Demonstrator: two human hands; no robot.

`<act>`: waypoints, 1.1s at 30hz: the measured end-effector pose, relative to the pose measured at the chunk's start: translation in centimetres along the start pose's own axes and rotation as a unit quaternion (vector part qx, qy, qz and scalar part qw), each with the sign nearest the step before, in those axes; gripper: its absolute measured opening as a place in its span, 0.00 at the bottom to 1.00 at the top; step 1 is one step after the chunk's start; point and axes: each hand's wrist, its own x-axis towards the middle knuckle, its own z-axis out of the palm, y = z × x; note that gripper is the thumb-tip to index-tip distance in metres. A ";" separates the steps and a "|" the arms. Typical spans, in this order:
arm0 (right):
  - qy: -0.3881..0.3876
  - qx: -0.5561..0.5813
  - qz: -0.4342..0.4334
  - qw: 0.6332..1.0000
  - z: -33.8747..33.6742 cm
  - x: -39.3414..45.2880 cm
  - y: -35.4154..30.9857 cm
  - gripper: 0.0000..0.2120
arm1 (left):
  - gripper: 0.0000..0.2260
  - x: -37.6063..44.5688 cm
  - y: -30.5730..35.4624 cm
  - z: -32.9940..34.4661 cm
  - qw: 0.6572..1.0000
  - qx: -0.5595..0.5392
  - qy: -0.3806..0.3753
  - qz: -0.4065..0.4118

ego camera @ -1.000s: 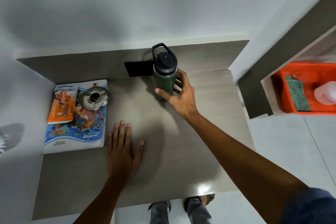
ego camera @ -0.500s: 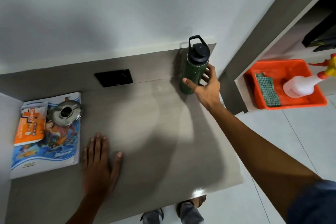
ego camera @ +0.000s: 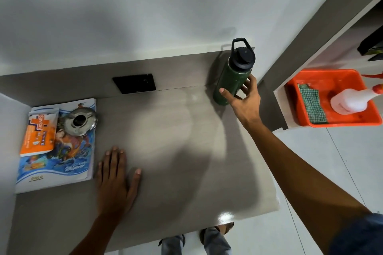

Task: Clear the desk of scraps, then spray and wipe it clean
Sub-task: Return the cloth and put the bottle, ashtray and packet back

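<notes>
— Since the earlier frame, what is changing in the head view?
— Green bottle is now standing at the desk's far right corner; the right hand is still curling its fingers round it. Left hand is lying flat, fingers released.
— Progress?
— No scraps are showing. Spraying and wiping are seemingly still pending: spray bottle and cloth are sitting in the orange tray, off the desk.
</notes>
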 end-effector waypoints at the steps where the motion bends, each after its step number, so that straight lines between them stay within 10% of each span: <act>1: 0.001 -0.005 0.001 1.000 0.2 -0.1 0.1 0.48 | 0.38 0.0 -0.1 0.0 1.000 -0.001 0.000 0.000; 6: 0.037 -0.038 0.043 0.998 2.0 -3.1 0.2 0.67 | 0.39 -0.2 0.0 -0.3 1.000 0.006 0.006 -0.002; 10: 0.069 -0.026 0.059 0.996 5.5 -8.7 -0.1 0.64 | 0.38 0.0 0.2 -0.6 0.999 0.003 0.034 -0.001; 21: -0.276 -0.074 -0.050 0.957 20.2 -15.2 -6.6 0.57 | 0.36 -0.5 -0.3 -1.7 0.995 -0.086 0.045 0.037; 33: -0.397 -0.251 -0.148 0.870 32.5 -14.9 -11.1 0.56 | 0.26 8.8 -8.8 -11.4 0.959 -0.130 0.201 -0.152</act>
